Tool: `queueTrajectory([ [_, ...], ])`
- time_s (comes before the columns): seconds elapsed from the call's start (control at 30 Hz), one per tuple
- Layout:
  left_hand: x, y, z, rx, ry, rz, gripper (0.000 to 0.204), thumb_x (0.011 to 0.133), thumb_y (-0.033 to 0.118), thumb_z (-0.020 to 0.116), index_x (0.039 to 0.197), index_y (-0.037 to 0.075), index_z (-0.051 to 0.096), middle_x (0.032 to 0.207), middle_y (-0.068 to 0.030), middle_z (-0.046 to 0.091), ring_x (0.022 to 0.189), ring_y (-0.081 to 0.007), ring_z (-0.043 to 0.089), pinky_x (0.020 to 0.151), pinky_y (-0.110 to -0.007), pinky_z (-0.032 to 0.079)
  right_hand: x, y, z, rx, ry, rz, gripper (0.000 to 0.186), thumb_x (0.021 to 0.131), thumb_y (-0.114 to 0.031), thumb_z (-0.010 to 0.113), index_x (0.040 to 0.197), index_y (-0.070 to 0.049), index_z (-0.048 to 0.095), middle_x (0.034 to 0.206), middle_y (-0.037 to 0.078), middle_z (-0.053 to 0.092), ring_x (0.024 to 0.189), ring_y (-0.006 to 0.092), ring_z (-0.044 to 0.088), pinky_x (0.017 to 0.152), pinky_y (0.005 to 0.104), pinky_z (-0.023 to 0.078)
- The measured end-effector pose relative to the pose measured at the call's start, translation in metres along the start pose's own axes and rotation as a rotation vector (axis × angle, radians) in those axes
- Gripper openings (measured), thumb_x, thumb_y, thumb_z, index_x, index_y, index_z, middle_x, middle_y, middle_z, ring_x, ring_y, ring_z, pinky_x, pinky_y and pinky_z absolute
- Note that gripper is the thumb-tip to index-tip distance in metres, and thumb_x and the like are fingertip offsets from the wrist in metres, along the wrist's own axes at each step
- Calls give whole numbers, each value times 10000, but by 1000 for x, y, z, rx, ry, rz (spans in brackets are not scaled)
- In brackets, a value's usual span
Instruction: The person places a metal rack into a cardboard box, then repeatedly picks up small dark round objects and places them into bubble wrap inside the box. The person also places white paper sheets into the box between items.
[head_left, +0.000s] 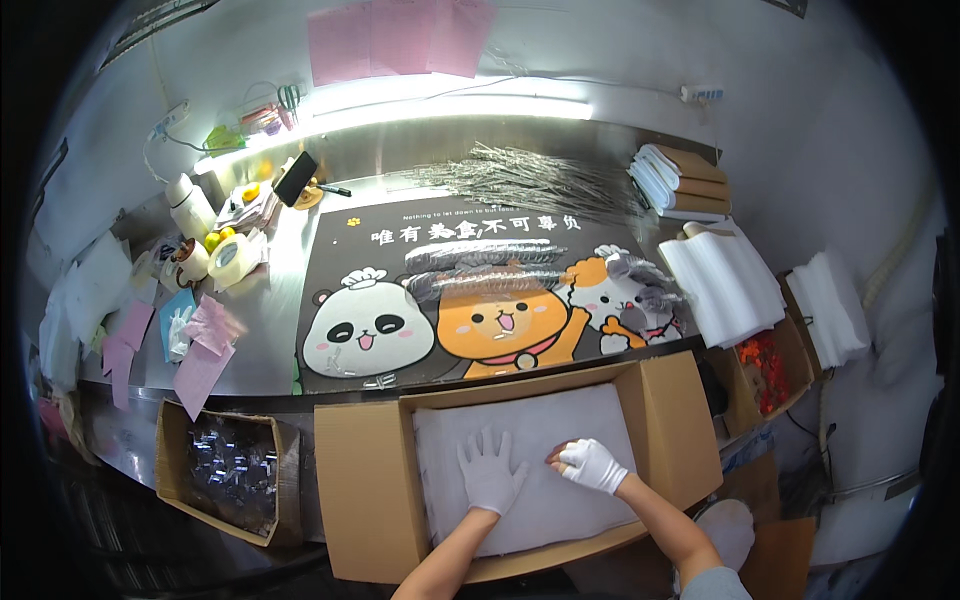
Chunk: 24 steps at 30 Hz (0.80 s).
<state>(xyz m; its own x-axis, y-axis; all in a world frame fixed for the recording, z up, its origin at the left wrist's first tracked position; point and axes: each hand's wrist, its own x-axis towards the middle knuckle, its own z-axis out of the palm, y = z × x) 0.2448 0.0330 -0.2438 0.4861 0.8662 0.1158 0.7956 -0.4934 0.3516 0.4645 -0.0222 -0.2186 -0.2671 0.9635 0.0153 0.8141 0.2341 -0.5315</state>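
Note:
An open cardboard box (362, 500) stands in front of me with its side flaps folded outward. Inside it lies a white sheet (560, 515), apparently foam, spread nearly wall to wall. My left hand (492, 472), in a white glove, rests on the sheet with its fingers spread. To its right, over the same sheet, is my right hand (594, 466), in a white glove that leaves some fingertips bare. Its fingers are curled together. Whatever they may hold is too small or hidden to name.
A printed cartoon mat (385, 290) covers the bench behind the box, with clear plastic strips (485, 265) and a pile of thin rods (530, 180). Folded white foam sheets (725, 285) lie right. Boxes of dark pieces (230, 470) and red pieces (765, 370) flank mine.

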Motion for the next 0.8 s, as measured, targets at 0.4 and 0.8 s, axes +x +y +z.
queueTrajectory([
  [0.4,102,25,-38,-357,154,552,434,811,269,727,1214,122,660,1233,-116,634,1140,-289,617,882,-424,519,248,138,-167,-772,351,260,148,857,-217,676,940,-155,781,802,67,730,843,244,681,989,418,449],
  [0.8,276,-80,-43,-30,293,-21,740,853,313,658,1462,-34,421,1492,-212,471,1419,-346,406,1193,-460,269,292,136,-145,82,234,134,359,909,-413,674,1089,-102,658,669,62,665,648,288,677,611,387,541],
])
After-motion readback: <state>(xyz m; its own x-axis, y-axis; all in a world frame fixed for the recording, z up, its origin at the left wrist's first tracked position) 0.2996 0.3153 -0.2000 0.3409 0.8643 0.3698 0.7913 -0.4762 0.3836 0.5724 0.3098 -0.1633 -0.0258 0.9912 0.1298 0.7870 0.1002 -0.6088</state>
